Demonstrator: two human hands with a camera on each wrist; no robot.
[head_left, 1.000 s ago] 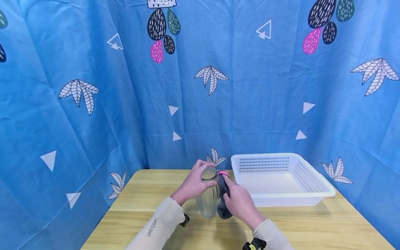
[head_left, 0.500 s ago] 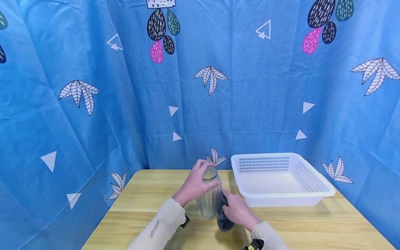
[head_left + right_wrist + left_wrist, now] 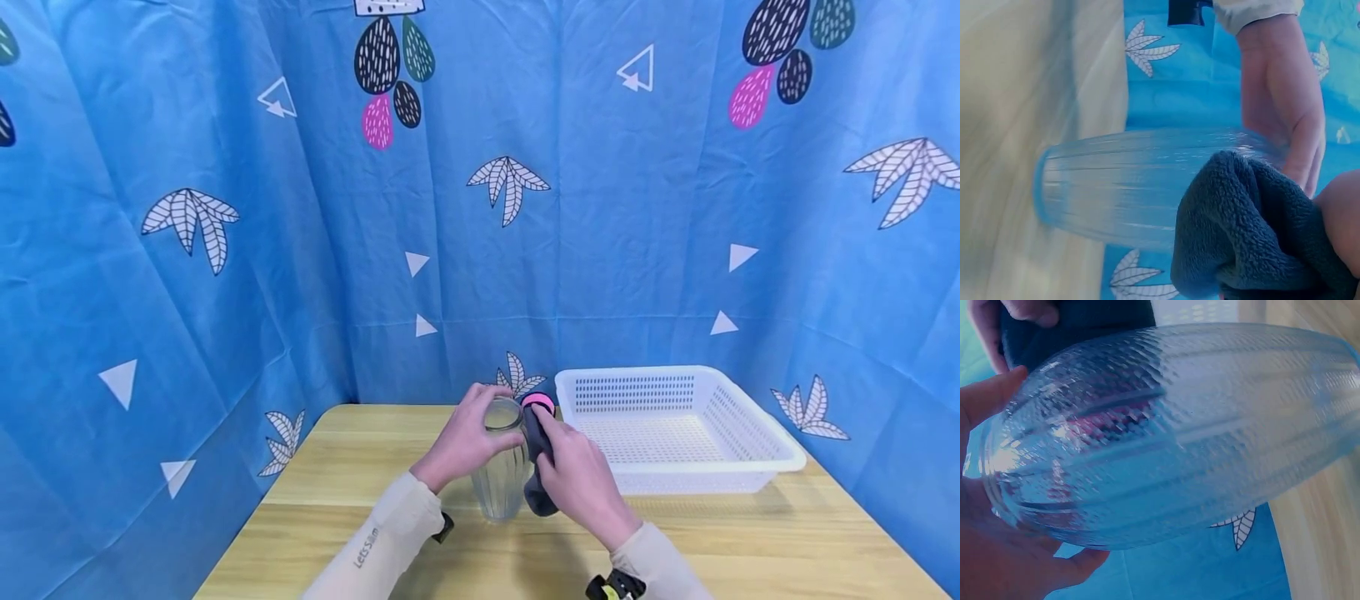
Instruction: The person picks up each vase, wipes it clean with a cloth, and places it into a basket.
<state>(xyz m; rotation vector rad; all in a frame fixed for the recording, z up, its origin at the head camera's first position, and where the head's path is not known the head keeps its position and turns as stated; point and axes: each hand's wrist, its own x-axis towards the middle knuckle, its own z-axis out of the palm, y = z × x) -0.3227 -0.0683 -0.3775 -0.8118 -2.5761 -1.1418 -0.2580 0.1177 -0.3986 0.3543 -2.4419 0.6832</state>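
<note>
A clear ribbed glass vase stands upright on the wooden table, narrower toward its base. My left hand grips it around the top, thumb on the near side and fingers over the far side of the rim. On the vase's right, my right hand holds a dark grey plush cloth against the upper glass. A bright pink part shows at the cloth's top end. Through the glass in the left wrist view, the dark cloth and a pink streak are visible.
A white plastic basket with slotted walls sits on the table just right of the right hand. Behind and at both sides hangs a blue patterned curtain.
The right hand slid down the vase's side with the cloth, then came back up beside the rim, where the pink part shows again. The left hand and the vase stay in place.
</note>
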